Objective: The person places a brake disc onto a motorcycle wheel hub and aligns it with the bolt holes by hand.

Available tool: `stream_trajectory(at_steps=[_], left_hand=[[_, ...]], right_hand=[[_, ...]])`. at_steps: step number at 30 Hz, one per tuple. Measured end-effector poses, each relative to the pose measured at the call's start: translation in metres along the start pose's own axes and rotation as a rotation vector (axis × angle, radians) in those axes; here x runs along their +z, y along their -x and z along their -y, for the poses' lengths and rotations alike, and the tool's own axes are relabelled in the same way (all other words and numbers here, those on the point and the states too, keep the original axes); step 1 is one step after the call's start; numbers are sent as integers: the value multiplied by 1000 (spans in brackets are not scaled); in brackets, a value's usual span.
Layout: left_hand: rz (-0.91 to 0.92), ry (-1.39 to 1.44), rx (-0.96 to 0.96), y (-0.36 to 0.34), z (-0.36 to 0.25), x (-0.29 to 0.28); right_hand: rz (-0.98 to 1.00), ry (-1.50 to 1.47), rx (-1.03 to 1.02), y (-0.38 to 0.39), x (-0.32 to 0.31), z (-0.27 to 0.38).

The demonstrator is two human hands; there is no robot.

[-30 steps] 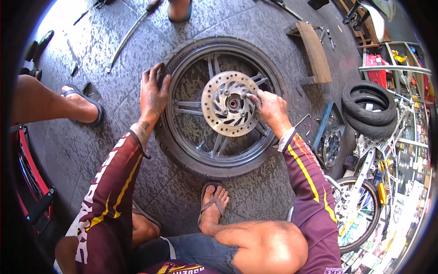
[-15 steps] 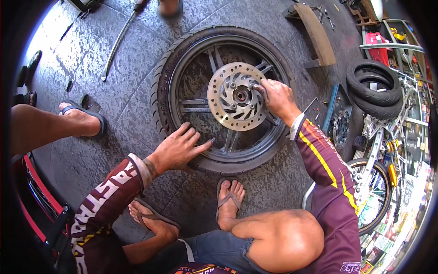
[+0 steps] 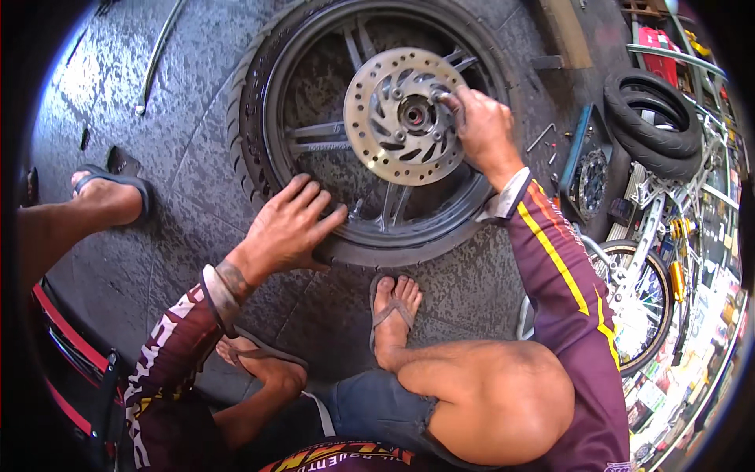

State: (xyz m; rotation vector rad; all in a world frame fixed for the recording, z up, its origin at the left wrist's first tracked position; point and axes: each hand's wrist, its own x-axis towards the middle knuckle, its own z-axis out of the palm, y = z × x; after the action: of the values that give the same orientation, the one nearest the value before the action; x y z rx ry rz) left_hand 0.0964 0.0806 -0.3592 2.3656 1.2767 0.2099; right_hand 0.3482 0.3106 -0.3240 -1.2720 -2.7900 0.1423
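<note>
A motorcycle wheel (image 3: 311, 145) with a black tyre (image 3: 245, 134) lies flat on the floor in front of me. Its drilled silver brake disc (image 3: 370, 149) faces up around the hub. My right hand (image 3: 486, 130) is at the disc's right side, thumb and fingers pinched together beside a disc bolt. Whatever they pinch is hidden by the fingers. My left hand (image 3: 287, 228) rests across the near left part of the tyre and rim, fingers spread, with the thumb low by the tyre's outer side. A small valve stem (image 3: 358, 208) stands up from the rim just beyond its fingertips.
Two loose tyres (image 3: 653, 130) are stacked at the right. Nearer are a blue-edged tray (image 3: 578, 141), a hex key (image 3: 541, 137) and a spoked wheel (image 3: 641, 315). A long metal bar (image 3: 160, 55) lies far left, near another person's sandalled foot (image 3: 110, 197).
The view has shifted, so the wheel sits higher in the picture. Both hands keep nearly the same places on the wheel, the right still pinched at the disc.
</note>
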Motion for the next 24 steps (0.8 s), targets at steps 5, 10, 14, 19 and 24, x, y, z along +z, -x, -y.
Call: stream_trajectory(at_steps=[5,10,14,19,24], left_hand=[[-89,-154,60,-2,1,6],[-38,-55,29,-2,1,-5],[-45,-116,85,-5,0,-1],[-26,-148,80,-11,2,-13],[0,-146,8,5,-7,-14]], right_hand=[[-129,109,-132,3,5,-19],[-64,78,-26,5,21,-14],[166,-84,-33,-12,-17,-15],[1,-219,-187,-18,-27,-30],[-96,-324,-254,1,-13,9]])
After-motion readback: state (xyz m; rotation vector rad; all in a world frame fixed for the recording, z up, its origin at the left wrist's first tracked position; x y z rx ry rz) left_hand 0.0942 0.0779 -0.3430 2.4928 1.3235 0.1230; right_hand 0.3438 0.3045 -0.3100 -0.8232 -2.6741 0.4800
